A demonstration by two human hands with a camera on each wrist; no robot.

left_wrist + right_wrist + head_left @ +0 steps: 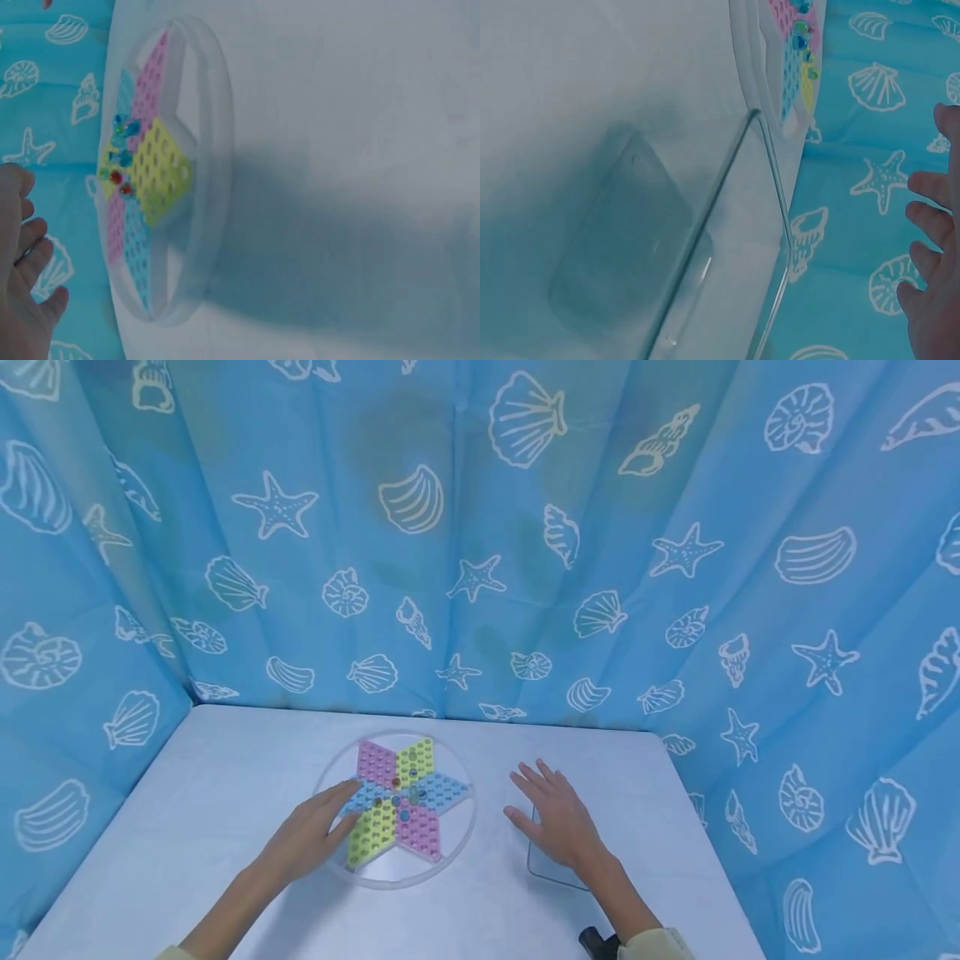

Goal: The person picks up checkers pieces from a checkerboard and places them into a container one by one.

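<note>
A round clear Chinese checkers board (420, 833) with a pink, yellow and blue six-pointed star lies on the table. Several glass marbles (405, 816), red, blue and green among them, sit near its middle and on the far yellow point. My left hand (303, 839) hovers over the board's left side, fingers extended and holding nothing. To the right, my right hand (558, 818) is spread above a clear glass container (721, 184) with a rounded rectangular rim. That hand holds nothing and hides part of the container in the head view.
A white cloth covers the table (225, 760). Blue curtains (465, 527) with white shell and starfish prints hang behind it and on both sides. A small black object (596, 942) shows at the near edge, beside my right sleeve.
</note>
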